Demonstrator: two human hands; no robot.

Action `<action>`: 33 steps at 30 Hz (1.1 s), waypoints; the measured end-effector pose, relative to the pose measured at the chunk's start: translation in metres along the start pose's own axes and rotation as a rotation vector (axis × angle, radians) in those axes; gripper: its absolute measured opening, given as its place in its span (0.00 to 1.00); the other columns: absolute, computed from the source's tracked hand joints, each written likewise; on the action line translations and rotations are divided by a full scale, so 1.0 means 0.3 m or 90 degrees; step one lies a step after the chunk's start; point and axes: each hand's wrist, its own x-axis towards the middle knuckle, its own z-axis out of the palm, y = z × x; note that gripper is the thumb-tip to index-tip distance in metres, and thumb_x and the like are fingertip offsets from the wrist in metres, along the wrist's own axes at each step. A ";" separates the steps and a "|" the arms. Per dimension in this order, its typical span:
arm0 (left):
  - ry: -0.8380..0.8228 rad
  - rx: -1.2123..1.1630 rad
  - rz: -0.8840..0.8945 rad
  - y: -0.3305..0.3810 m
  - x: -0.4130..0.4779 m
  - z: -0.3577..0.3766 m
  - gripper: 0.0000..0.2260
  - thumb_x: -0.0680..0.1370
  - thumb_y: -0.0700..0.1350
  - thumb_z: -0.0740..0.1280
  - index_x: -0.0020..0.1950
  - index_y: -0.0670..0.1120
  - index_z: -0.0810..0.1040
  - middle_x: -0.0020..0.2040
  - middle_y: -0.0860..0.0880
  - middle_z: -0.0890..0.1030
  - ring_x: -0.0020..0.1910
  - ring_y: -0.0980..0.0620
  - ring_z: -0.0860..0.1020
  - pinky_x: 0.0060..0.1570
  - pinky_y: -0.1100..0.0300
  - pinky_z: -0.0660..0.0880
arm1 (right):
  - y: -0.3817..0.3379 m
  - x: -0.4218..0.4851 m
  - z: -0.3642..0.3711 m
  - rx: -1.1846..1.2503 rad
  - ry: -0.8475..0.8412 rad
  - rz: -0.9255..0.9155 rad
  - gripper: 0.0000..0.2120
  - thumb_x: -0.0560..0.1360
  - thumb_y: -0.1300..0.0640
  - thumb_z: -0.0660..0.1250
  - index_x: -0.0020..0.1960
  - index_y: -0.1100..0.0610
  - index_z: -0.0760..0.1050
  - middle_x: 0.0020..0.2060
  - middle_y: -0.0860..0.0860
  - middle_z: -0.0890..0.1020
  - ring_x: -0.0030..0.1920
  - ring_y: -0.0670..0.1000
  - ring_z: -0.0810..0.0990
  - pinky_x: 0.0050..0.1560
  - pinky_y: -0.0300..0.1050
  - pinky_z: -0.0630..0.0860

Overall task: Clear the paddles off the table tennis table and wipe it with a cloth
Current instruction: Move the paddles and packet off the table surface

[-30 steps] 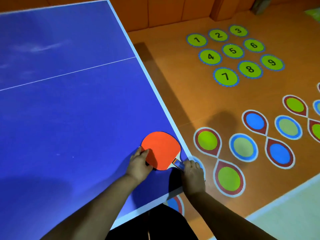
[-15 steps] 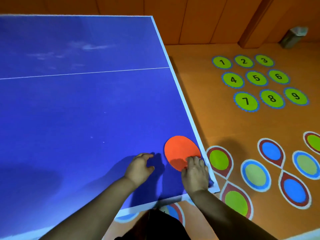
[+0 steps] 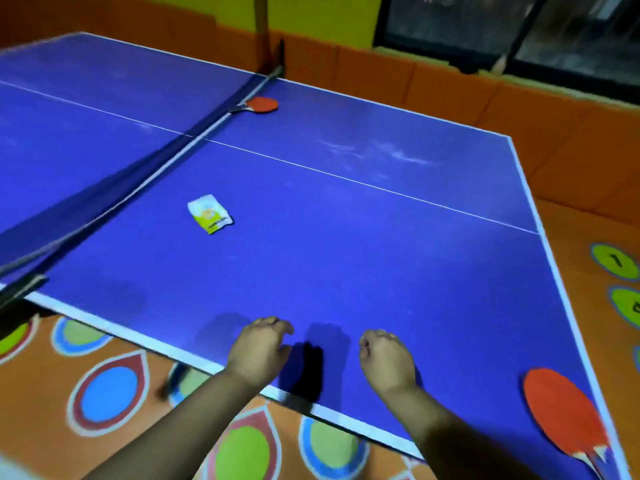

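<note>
While both hands (image 3: 259,355) (image 3: 386,358) hover loosely curled, grip empty, the packet's (image 3: 209,214) print blurs — floor disc (image 3: 614,260) reads "1".

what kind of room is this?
Probably an indoor kids' play or activity room: a blue table tennis table with net and a red paddle, plus numbered hopscotch-style circles painted on the orange floor.

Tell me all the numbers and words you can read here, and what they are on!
"1": on the green floor circle past the table's right edge.
Green floor circle below it: it has a mark, but the picture's edge cuts it off, so it can't be read.
Small white and green packet on the blue table: it has print, too blurred to read.
Red paddles: no writing shows.
</note>
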 end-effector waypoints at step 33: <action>-0.031 -0.029 -0.123 -1.048 0.815 -0.414 0.16 0.75 0.45 0.63 0.63 0.49 0.75 0.57 0.49 0.76 0.60 0.48 0.72 0.52 0.59 0.70 | -1.078 1.044 0.108 0.031 -0.109 -0.036 0.13 0.80 0.59 0.53 0.54 0.55 0.76 0.54 0.53 0.81 0.53 0.58 0.78 0.45 0.45 0.72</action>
